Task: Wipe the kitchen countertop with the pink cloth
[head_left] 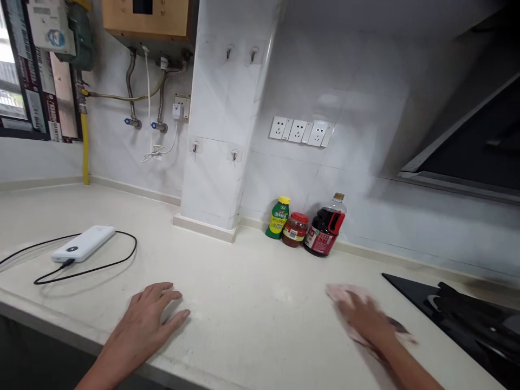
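Two bare hands on a pale bench (252,303), well apart. Left hand (148,319) flat, palm down, fingers (170,297) spread and loose, grip released, holding nothing, near the front edge. Right hand (365,319) blurred, pressed flat on a pinkish cloth (345,295) that lies on the bench just left of a black cooktop (459,314); grip on the cloth more a press of palm and fingers than a clench, though blur hides the fingertips, so cannot tell whether any curl around the fabric. Cloth partly under the hand, one edge showing beyond the fingers and another toward the wrist. Far left on the bench, a white power bank (83,244) with a black cable (101,262) plugged into its near end and looping around it. At the back, against the tiled wall, three containers close together: a green bottle with a yellow cap (278,218), a red-lidded jar (295,229) just beside it, and a dark sauce jug with a red handle (325,227) touching or nearly touching the jar. Above those, a row of white wall sockets (300,131). Left of the tiled pillar (215,135), metal pipes (130,86) under a wooden-fronted water heater (146,19), plus a yellow gas pipe (85,151) down the corner. Upper right, the slanted underside of a range hood (479,146) over the cooktop.
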`<state>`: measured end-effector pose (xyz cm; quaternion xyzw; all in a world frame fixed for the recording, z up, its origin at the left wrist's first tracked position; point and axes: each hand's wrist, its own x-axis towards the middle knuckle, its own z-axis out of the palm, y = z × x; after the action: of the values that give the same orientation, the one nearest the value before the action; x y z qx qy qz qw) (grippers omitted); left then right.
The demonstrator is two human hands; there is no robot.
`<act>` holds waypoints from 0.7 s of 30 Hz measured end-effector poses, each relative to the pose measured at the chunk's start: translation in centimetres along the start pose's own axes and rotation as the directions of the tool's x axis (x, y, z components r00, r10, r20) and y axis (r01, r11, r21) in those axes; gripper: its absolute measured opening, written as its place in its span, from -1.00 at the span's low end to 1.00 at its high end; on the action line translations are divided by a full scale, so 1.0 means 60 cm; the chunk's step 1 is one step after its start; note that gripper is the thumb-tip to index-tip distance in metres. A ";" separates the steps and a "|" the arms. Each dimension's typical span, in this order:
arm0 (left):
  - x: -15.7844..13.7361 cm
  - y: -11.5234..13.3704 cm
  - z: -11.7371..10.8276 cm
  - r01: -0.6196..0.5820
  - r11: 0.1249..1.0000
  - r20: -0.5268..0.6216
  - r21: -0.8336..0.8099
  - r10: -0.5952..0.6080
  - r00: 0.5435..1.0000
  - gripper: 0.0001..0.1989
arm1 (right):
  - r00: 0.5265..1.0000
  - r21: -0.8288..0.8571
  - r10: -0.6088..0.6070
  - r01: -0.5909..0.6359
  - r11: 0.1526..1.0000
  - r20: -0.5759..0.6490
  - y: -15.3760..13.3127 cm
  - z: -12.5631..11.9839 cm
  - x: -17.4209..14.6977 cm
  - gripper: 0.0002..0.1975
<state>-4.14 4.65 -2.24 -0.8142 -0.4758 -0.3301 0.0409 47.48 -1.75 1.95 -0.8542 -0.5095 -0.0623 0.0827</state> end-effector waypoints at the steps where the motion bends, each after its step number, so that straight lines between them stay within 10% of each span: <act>1: 0.000 0.000 -0.001 0.007 1.000 0.015 -0.016 -0.006 1.000 -0.61 | 0.999 0.026 -0.030 0.029 0.999 0.043 -0.046 0.008 -0.003 -0.42; 5: 0.002 -0.001 -0.008 0.032 0.996 0.081 -0.085 -0.025 0.996 -0.60 | 0.939 0.181 -0.308 0.280 0.943 0.152 -0.251 0.025 -0.061 -0.38; 8: 0.002 -0.004 -0.011 0.070 0.990 0.083 -0.122 -0.060 0.995 -0.59 | 0.791 0.310 -0.587 0.523 0.794 0.171 -0.378 0.015 -0.151 -0.33; 12: 0.004 -0.005 -0.011 0.112 0.983 0.052 -0.146 -0.106 0.993 -0.56 | 0.529 0.439 -0.842 0.734 0.518 0.110 -0.457 -0.004 -0.254 -0.34; 14: 0.006 -0.004 -0.011 0.134 0.979 0.054 -0.155 -0.127 0.990 -0.55 | 0.480 0.472 -0.873 0.752 0.461 0.088 -0.455 -0.007 -0.267 -0.37; 17: 0.008 0.000 -0.015 0.172 0.973 0.081 -0.151 -0.161 0.984 -0.54 | 0.565 0.450 -0.815 0.700 0.555 0.127 -0.406 -0.001 -0.230 -0.41; 21: 0.009 0.007 -0.024 0.187 0.975 0.111 -0.122 -0.173 0.979 -0.52 | 0.801 0.338 -0.585 0.520 0.785 0.127 -0.251 0.012 -0.134 -0.36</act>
<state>-4.34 4.29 -0.70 -0.7841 -0.5263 -0.3221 -0.0670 30.41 -1.49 0.89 -0.6462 -0.7477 0.0878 0.1252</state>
